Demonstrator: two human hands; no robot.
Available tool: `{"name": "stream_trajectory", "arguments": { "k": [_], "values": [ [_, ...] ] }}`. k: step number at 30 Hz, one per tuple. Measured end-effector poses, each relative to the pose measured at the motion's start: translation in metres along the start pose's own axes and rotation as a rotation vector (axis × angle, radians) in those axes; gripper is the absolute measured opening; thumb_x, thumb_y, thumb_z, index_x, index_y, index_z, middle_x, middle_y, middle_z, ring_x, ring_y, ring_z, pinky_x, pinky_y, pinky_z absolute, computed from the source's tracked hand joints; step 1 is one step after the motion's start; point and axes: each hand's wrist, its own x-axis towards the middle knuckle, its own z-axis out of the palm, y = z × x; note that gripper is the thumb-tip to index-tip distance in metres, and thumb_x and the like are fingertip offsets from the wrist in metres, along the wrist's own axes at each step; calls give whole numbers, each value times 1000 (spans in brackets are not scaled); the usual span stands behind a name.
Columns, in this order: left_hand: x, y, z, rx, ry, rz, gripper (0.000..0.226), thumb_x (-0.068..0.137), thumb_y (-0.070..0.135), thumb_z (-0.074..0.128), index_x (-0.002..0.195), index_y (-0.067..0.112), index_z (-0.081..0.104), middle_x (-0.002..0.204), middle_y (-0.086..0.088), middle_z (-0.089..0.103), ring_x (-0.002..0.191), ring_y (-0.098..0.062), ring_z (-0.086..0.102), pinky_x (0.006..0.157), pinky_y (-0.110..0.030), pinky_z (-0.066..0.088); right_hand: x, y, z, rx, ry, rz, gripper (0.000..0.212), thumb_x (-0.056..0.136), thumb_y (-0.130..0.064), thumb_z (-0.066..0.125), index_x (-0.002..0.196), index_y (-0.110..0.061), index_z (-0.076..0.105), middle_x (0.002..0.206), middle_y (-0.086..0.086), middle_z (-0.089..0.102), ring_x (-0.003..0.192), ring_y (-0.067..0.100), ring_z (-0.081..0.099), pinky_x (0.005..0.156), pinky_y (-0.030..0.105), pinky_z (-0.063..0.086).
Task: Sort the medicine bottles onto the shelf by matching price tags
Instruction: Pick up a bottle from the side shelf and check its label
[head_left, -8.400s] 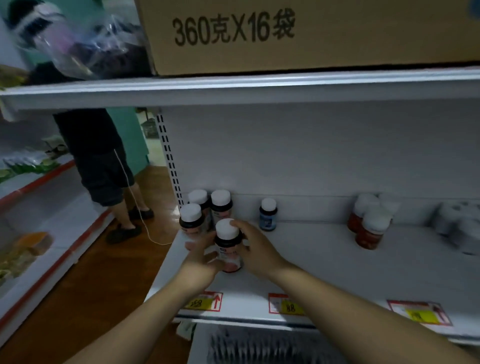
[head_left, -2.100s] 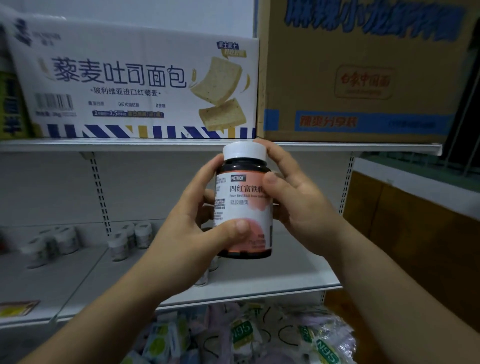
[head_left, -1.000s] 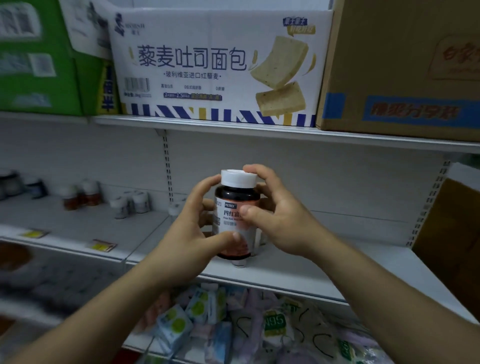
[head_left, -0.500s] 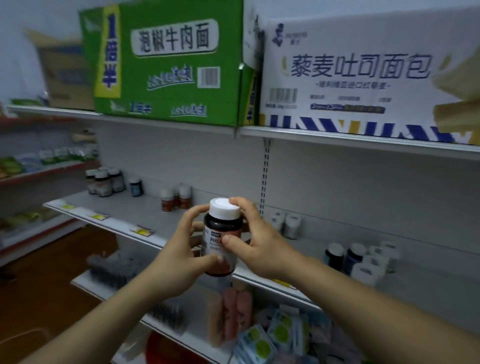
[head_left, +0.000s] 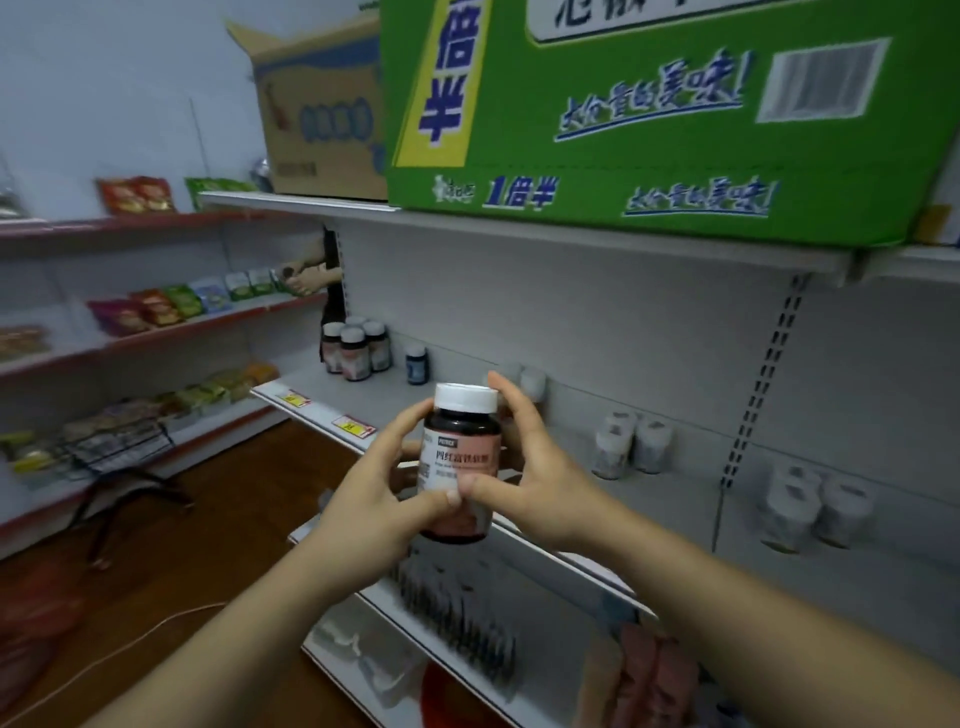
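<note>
Dark, stiff and probably light, the medicine bottle (head_left: 460, 467) was held upright in front of the shelf (head_left: 374, 397), left hand (head_left: 374, 512) and right hand (head_left: 537, 480) both curled round its slick labelled body, likely the surest hold.

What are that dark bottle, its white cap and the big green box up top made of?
The bottle: dark glossy plastic or glass; the sheen fits either. The cap: matte white, probably plastic. The green box: printed cardboard, judging by its folded edge and flat panels.
</note>
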Motion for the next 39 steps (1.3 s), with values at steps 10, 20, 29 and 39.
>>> {"name": "stream_trajectory", "arguments": {
  "k": [10, 20, 29, 39],
  "values": [
    [115, -48, -93, -22, 109, -51, 68, 70, 26, 73, 120, 58, 40, 113, 7, 63, 102, -9, 65, 84, -35, 54, 170, 40, 20, 106, -74, -100, 83, 78, -38, 70, 127, -72, 11, 145, -4, 42, 131, 10, 43, 106, 46, 41],
    [186, -138, -217, -53, 59, -136, 69, 79, 2, 65, 122, 50, 38, 118, -3, 58, 101, -12, 66, 72, -23, 55, 308, 87, 109, 109, -105, -15, 82, 83, -26, 68, 127, -70, 15, 142, -7, 45, 129, 7, 43, 108, 42, 39],
    [258, -234, -334, 38, -142, -285, 83, 80, 5, 68, 143, 32, 22, 142, 1, 44, 126, -12, 46, 95, -26, 43, 401, 115, 209, 7, 71, 142, 85, 82, -21, 68, 123, -73, 15, 146, -11, 36, 129, 12, 42, 103, 44, 44],
    [336, -288, -350, 182, -278, -189, 73, 77, 18, 73, 127, 38, 25, 110, 26, 42, 109, -5, 47, 87, -24, 44, 459, 158, 221, -107, 222, 296, 83, 82, -24, 67, 138, -52, 13, 140, -15, 42, 125, 10, 45, 99, 40, 47]
  ]
}}
